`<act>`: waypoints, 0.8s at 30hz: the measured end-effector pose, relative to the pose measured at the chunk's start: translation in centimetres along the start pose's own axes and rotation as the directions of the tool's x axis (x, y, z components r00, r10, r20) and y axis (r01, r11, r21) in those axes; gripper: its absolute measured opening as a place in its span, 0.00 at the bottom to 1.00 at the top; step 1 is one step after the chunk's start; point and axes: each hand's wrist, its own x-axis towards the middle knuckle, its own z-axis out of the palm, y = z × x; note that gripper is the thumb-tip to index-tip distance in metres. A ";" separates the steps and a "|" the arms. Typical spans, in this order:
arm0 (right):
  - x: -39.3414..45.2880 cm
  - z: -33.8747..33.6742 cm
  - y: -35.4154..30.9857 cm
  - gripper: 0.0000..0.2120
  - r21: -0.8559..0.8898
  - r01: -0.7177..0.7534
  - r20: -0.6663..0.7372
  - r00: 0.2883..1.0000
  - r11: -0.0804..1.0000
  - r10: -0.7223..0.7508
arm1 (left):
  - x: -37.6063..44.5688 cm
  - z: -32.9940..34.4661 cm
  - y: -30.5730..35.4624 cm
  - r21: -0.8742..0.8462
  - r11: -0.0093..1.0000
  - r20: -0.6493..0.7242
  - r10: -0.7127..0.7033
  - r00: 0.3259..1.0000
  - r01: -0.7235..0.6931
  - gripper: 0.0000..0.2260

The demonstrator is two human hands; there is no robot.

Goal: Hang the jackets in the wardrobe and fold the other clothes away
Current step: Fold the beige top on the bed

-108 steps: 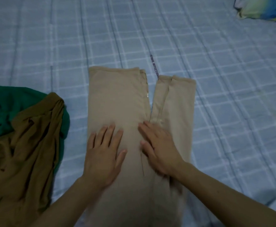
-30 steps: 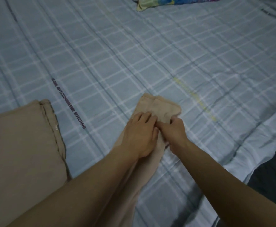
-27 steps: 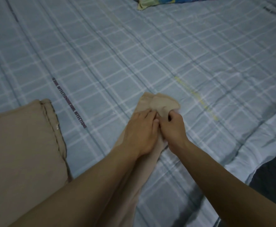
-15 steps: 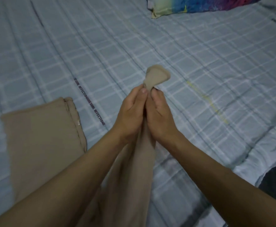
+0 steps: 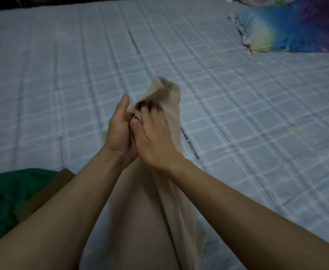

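While the bed [image 5: 237,106] with its blue checked sheet fills most of the frame, beige trousers [image 5: 171,121] run up the lower middle, their leg end lifted off it. Green and brown clothes [image 5: 9,195] sit lower left, a rainbow pillow [image 5: 292,28] upper right. Left hand [image 5: 120,131] and right hand [image 5: 154,141] both pinch the hem, grip closed on fabric.

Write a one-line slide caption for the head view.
Both hands, left and right, lift the beige trousers by the leg ends above the checked bed.
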 end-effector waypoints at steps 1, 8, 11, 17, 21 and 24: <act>0.4 1.0 -0.6 0.23 0.035 -0.027 0.081 0.996 0.999 0.024 | 0.2 -1.8 0.3 -0.030 0.999 -0.052 -0.019 0.998 0.017 0.33; -1.6 4.8 4.4 0.24 -0.072 0.002 0.237 0.971 0.997 0.015 | -2.3 -12.5 -2.1 0.795 0.463 -0.569 0.351 0.743 0.390 0.24; -4.2 5.5 7.1 0.25 -0.295 0.134 0.339 0.940 0.946 -0.028 | -3.8 -13.4 -3.6 0.979 0.095 -0.205 0.463 0.863 0.181 0.19; -8.4 7.7 10.7 0.33 -0.489 0.231 0.379 0.925 0.841 -0.033 | -2.9 -12.3 -6.6 0.883 -0.467 0.147 0.211 0.966 -0.032 0.30; -9.6 7.3 9.9 0.33 -0.527 0.208 0.372 0.928 0.824 0.004 | -2.4 -14.5 -8.6 0.831 -0.554 0.107 0.067 0.992 -0.052 0.34; -13.6 6.3 8.5 0.33 -0.516 0.216 0.406 0.914 0.829 0.015 | -2.5 -15.3 -9.3 0.836 -0.546 0.115 0.096 0.989 -0.044 0.33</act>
